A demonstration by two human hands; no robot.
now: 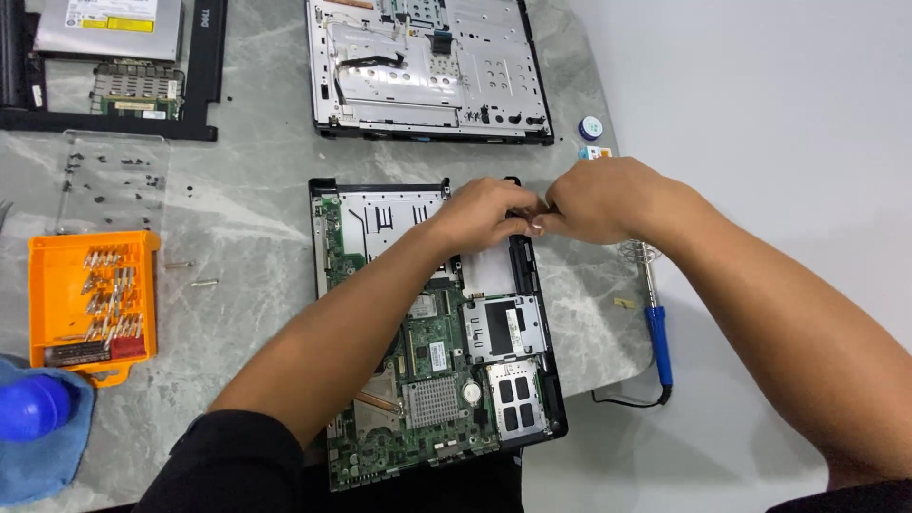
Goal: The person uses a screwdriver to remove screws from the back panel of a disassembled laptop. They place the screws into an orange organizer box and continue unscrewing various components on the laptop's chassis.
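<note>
- Meeting at the far right corner of the opened laptop base, both hands are bunched together over the black frame edge.
- Left hand comes in across the green circuit board, fingers curled down onto the corner; the grip looks pinched, but what it has hold of, if anything, I cannot tell, since the fingers hide it.
- Right hand reaches in from the right, knuckles up, thumb tip touching the left hand's fingers; its grip is closed tight too, and whatever sits inside is hidden.
- Laptop base lies flat in the middle of the grey marbled desk, board exposed, a silver metal plate at its far left.
- Just right of it, a soldering iron with a blue handle lies on the desk edge, its cord trailing back under the base.
- Beyond the hands, another stripped laptop chassis sits at the far side, a small round blue-capped pot near its corner.
- Off to the left: an orange tray of screwdriver bits, a clear tray with loose screws, a blue cloth at the near corner.
- Top left, a third black frame with a silver drive.
</note>
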